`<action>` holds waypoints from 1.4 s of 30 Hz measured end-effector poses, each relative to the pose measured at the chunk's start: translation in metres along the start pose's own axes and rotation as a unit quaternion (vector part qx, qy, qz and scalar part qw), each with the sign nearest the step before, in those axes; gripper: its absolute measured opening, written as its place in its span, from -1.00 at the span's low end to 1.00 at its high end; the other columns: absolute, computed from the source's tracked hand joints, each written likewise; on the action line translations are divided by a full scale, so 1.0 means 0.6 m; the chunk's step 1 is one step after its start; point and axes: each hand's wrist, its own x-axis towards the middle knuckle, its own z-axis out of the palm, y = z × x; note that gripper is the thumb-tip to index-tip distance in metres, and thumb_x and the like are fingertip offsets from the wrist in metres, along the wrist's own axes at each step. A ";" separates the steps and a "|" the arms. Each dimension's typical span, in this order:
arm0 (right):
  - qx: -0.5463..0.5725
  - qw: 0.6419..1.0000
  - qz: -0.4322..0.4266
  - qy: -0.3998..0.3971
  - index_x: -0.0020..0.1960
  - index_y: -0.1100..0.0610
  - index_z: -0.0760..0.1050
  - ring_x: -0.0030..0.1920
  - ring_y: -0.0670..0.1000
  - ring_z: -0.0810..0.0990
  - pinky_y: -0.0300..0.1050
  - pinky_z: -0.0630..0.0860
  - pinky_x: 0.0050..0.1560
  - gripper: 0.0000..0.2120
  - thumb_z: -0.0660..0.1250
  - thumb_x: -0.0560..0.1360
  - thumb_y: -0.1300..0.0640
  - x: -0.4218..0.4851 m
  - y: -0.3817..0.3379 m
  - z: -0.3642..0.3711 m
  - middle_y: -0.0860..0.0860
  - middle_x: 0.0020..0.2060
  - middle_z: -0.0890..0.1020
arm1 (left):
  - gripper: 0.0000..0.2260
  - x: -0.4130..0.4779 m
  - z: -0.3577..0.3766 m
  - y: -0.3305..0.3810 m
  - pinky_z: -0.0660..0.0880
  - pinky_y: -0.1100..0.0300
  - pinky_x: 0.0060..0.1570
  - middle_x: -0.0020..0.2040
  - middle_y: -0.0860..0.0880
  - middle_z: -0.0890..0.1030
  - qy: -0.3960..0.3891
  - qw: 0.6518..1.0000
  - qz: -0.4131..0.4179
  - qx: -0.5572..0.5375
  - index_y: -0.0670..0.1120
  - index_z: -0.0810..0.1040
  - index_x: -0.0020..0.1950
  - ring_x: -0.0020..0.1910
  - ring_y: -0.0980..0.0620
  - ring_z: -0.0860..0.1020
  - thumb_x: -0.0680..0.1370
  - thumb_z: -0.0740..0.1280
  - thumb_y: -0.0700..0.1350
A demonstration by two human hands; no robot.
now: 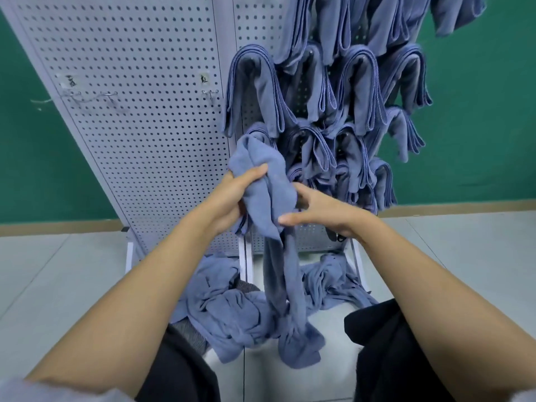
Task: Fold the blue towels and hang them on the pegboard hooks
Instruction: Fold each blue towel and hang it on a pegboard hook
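We see green wall [29, 140] at ten and two o'clock (tan skirting [58, 227] beneath), pale tiled floor [43, 271] at eight.

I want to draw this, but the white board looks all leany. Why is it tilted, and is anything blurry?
Head view: the wide-angle lens makes the pegboard lean; light is soft and even, without glare; the bottom-left corner is blurred, the held towel and hanging towels fairly sharp.
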 end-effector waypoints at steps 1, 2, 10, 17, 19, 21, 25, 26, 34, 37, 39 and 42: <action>-0.060 0.997 0.024 -0.050 0.38 0.00 0.31 0.21 -0.18 0.50 -0.29 0.44 0.16 -0.37 0.50 0.40 0.09 0.001 0.010 0.011 -0.18 0.22 0.52 | -0.69 0.002 -0.005 0.005 0.55 0.06 0.13 0.14 -0.15 0.63 0.002 0.999 0.002 -0.050 -0.17 0.47 0.28 0.15 -0.04 0.60 0.56 0.33 -0.12; -0.103 0.990 0.047 -0.085 0.34 0.01 0.36 0.19 -0.17 0.52 -0.28 0.44 0.16 -0.40 0.52 0.38 0.07 0.005 0.020 0.024 -0.16 0.19 0.55 | -0.67 0.002 -0.008 0.010 0.56 0.09 0.10 0.14 -0.15 0.64 0.002 0.995 -0.001 -0.095 -0.19 0.46 0.30 0.14 -0.02 0.61 0.57 0.32 -0.10; 0.074 0.994 0.018 0.077 0.20 0.15 0.50 0.09 0.09 0.63 0.07 0.54 0.18 -0.73 0.38 0.51 0.16 0.039 0.024 0.053 0.05 0.04 0.67 | -0.76 0.007 -0.019 0.001 0.49 0.16 0.13 0.03 -0.06 0.62 0.000 0.993 -0.064 -0.094 -0.11 0.51 0.13 0.00 0.05 0.58 0.60 0.24 0.03; 0.130 0.986 -0.021 0.105 0.15 0.11 0.51 -0.20 -0.15 0.64 -0.33 0.49 -0.25 -0.80 0.25 0.58 0.29 0.024 0.014 0.026 -0.05 -0.12 0.67 | -0.70 -0.023 0.015 -0.044 0.49 0.15 0.01 -0.02 -0.04 0.69 -0.027 0.981 -0.094 0.167 -0.13 0.61 0.11 0.00 0.00 0.62 0.57 0.30 0.07; 0.097 0.991 -0.020 0.095 0.15 0.13 0.44 -0.20 -0.14 0.63 -0.34 0.50 -0.24 -0.78 0.26 0.55 0.35 0.021 0.016 0.027 -0.01 -0.13 0.65 | -0.63 -0.022 0.020 -0.043 0.52 0.10 0.02 -0.01 -0.07 0.70 0.006 0.982 -0.102 0.160 -0.11 0.61 0.12 0.00 -0.03 0.64 0.56 0.28 0.15; 0.072 0.994 -0.018 0.085 0.10 0.09 0.41 -0.21 -0.13 0.62 -0.31 0.50 -0.20 -0.79 0.25 0.56 0.35 0.019 0.018 0.029 0.02 -0.15 0.64 | -0.69 -0.019 0.021 -0.046 0.53 0.09 -0.01 -0.01 -0.07 0.69 0.046 0.983 -0.122 0.132 -0.09 0.61 0.10 -0.05 -0.02 0.64 0.57 0.27 0.11; 0.059 0.991 -0.010 0.122 0.12 0.17 0.48 -0.17 -0.08 0.58 -0.31 0.50 -0.19 -0.81 0.14 0.62 0.32 0.016 0.019 0.023 0.07 -0.10 0.63 | -0.82 -0.010 0.022 -0.053 0.51 0.03 0.04 -0.04 -0.08 0.65 0.122 0.984 -0.100 0.081 -0.09 0.58 0.02 -0.07 -0.05 0.60 0.61 0.22 -0.05; 0.061 0.988 -0.007 0.140 0.14 0.19 0.49 -0.17 -0.08 0.57 -0.31 0.49 -0.20 -0.79 0.12 0.62 0.32 0.014 0.019 0.019 0.07 -0.10 0.63 | -0.83 -0.008 0.024 -0.052 0.50 0.05 -0.04 -0.10 -0.10 0.62 0.141 0.983 -0.088 0.077 -0.10 0.56 -0.02 -0.14 -0.08 0.56 0.61 0.20 -0.08; 0.205 0.937 0.034 0.281 0.11 0.30 0.49 0.09 0.24 0.57 0.08 0.48 0.11 -0.74 0.15 0.50 0.23 0.014 0.023 -0.008 0.29 0.02 0.61 | -0.77 0.008 0.002 -0.040 0.51 0.14 -0.20 -0.13 -0.09 0.58 0.156 0.974 -0.120 -0.113 -0.15 0.46 -0.05 -0.18 -0.02 0.56 0.67 0.07 -0.11; 0.213 0.947 0.040 0.239 0.19 0.28 0.50 0.20 0.18 0.55 0.06 0.45 0.27 -0.60 0.34 0.50 0.01 0.011 0.024 -0.011 0.24 0.14 0.58 | -0.79 0.014 -0.006 -0.037 0.51 0.15 -0.09 -0.15 -0.08 0.54 0.123 0.962 -0.153 -0.190 -0.17 0.47 -0.05 -0.18 0.00 0.53 0.66 0.10 -0.12; 0.183 0.959 0.041 0.210 0.13 0.22 0.50 0.02 0.09 0.60 -0.03 0.54 0.12 -0.68 0.45 0.46 0.10 0.002 0.022 -0.008 0.17 0.08 0.59 | -0.81 0.012 -0.004 -0.033 0.49 0.15 0.09 -0.13 -0.09 0.53 0.079 0.962 -0.146 -0.215 -0.21 0.50 0.03 -0.08 -0.02 0.54 0.63 0.20 -0.10; 0.202 0.956 0.029 0.212 0.19 0.15 0.46 -0.04 0.05 0.60 -0.02 0.55 0.12 -0.67 0.44 0.46 0.21 0.000 0.025 0.000 0.12 0.05 0.58 | -0.74 0.001 0.004 -0.032 0.53 0.16 0.12 -0.03 -0.12 0.63 0.000 0.979 -0.140 -0.146 -0.25 0.55 0.14 0.00 -0.01 0.59 0.54 0.34 -0.12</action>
